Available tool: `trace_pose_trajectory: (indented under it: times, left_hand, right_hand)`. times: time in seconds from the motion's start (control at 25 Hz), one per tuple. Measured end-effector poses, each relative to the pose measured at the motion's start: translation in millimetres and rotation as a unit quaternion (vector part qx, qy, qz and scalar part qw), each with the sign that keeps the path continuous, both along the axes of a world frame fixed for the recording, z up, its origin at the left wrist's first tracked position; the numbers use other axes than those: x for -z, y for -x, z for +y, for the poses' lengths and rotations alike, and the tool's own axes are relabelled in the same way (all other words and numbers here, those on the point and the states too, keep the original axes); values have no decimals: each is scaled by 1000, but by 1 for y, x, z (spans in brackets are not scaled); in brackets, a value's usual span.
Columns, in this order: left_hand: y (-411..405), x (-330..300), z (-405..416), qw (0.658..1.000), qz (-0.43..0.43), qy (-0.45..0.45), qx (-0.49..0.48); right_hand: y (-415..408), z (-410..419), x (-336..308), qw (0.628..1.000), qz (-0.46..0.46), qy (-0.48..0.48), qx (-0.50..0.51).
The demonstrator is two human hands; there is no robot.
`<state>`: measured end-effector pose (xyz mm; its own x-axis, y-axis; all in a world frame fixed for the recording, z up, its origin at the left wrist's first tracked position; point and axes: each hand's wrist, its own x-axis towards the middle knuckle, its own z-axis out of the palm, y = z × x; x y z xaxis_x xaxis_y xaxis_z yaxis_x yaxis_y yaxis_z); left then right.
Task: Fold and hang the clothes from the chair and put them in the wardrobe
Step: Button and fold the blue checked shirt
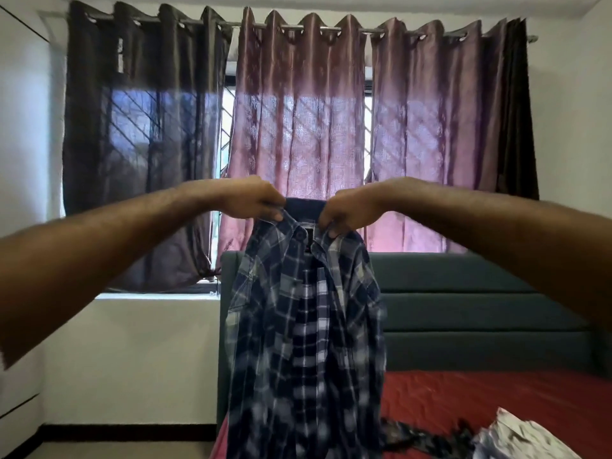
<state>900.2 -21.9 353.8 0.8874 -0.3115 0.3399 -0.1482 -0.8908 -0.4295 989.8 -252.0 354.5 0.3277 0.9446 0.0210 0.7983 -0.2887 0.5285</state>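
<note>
A navy and white plaid shirt (304,326) hangs in the air in front of me, its front facing me and partly open. My left hand (251,200) grips the left end of its dark collar, and my right hand (347,210) pinches the right end. The hands are close together, so the shirt droops narrow and reaches down past the bottom of the view. The chair and the wardrobe are out of sight.
Behind the shirt stands a bed with a red sheet (496,402) and a grey-green padded headboard (463,309). A dark patterned garment (427,440) and a white cloth (516,438) lie on the sheet at lower right. Curtains (298,111) cover the window.
</note>
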Motion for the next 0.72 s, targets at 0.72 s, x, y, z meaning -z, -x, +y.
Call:
trace_pose_trajectory:
  times: [0.72]
  left_hand:
    - [4,4,-8,985,-123,77,97]
  right_hand:
    - [-9,6,28,926,33,-371,-59]
